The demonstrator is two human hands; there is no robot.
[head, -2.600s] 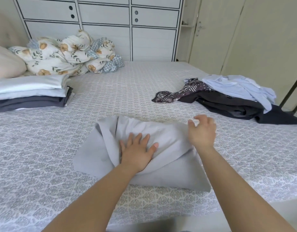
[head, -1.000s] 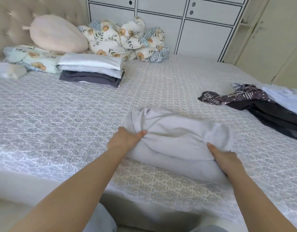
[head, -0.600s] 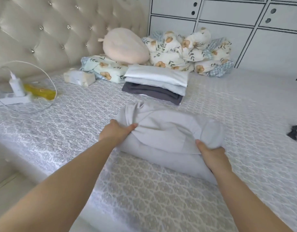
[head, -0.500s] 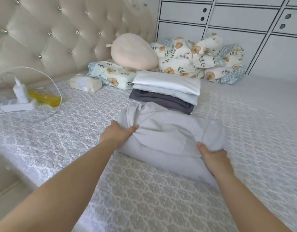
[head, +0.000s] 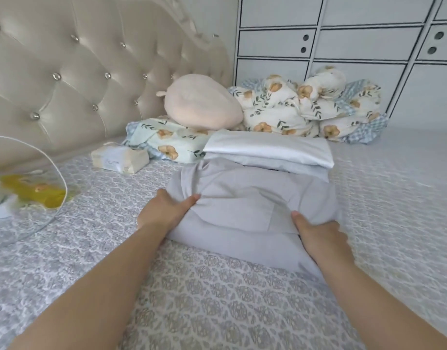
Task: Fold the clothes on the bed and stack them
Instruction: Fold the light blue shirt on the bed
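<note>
A folded light grey garment (head: 245,203) is held up over the bed (head: 217,299) between both hands. My left hand (head: 164,213) grips its left side, thumb on top. My right hand (head: 320,238) grips its right side, fingers tucked underneath. Right behind it lies the stack of folded clothes (head: 267,152), pale white and light blue layers on top; the garment hides the stack's lower front.
A round pink cushion (head: 202,104) and a floral duvet heap (head: 310,109) lie behind the stack by the tufted headboard (head: 78,72). A tissue pack (head: 120,159) sits left of the stack. Further left are a yellow item (head: 30,190) and a looped white cable (head: 50,162).
Both hands took hold of the folded grey garment and carried it leftwards across the bed up to the stack. The unfolded pile on the right has left the view.
</note>
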